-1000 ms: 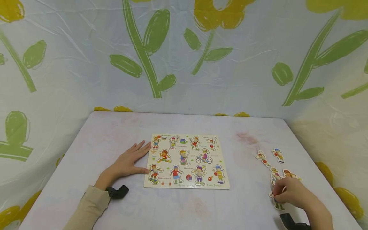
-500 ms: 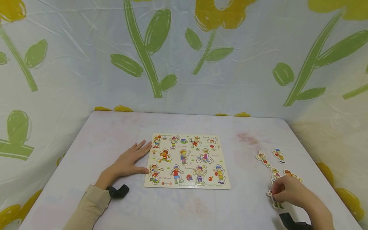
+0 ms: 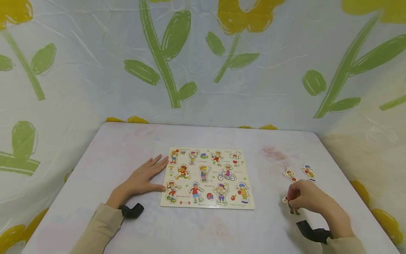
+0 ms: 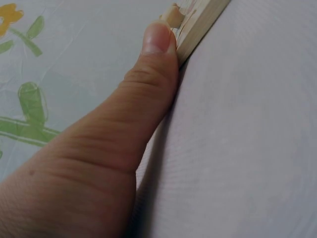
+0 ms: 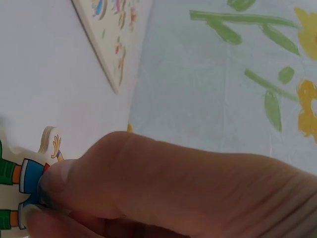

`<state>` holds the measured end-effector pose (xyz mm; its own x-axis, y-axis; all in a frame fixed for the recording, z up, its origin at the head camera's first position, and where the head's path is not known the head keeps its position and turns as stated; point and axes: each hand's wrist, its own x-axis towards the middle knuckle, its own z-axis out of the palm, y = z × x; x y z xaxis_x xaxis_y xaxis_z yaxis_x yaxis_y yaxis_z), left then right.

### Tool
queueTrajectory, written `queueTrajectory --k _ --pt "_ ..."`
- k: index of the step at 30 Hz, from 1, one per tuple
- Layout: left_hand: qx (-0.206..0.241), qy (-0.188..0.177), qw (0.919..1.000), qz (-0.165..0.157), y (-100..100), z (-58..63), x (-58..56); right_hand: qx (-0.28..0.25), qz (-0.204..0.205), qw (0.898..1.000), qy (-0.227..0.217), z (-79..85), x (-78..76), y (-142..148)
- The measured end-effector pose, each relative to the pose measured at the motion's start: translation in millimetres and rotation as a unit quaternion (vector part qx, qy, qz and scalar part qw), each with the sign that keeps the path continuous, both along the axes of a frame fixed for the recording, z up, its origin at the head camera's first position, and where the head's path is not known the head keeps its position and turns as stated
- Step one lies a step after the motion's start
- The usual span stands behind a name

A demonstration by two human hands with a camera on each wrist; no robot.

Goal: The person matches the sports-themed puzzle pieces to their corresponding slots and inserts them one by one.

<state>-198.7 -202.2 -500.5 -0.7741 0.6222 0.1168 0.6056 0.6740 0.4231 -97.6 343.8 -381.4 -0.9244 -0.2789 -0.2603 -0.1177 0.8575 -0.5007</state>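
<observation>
A flat puzzle board (image 3: 207,206) printed with sports figures lies mid-table. My left hand (image 3: 141,180) rests at its left edge with fingers spread, the thumb (image 4: 157,54) touching the side in the left wrist view. To the right of the board, my right hand (image 3: 306,197) pinches a wooden puzzle piece (image 5: 32,176) between thumb and fingertips. This piece shows a figure with blue shorts and green socks; its middle is covered by the fingers. Past that hand lie a tennis-player piece (image 3: 290,174) and a blue-capped piece (image 3: 308,173).
A pale cloth covers the table (image 3: 222,233). Behind and beside it hangs a flower-printed curtain (image 3: 203,70). Black wrist cameras are strapped to the left (image 3: 133,211) and right (image 3: 312,233) wrists. The right hand and forearm hide the table spot behind them.
My right hand has moved left and away from me, carrying the pinched puzzle piece toward the board. It now covers the pieces that lay beyond it. The left hand stays at the board.
</observation>
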Motion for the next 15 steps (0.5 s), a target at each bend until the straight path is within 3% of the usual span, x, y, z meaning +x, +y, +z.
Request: queueTrajectory --k 15 --pt "0.006 -0.004 1.0 -0.002 1 4.5 1.6 -0.019 0.045 0.998 0.036 26.1 -34.8 -51"
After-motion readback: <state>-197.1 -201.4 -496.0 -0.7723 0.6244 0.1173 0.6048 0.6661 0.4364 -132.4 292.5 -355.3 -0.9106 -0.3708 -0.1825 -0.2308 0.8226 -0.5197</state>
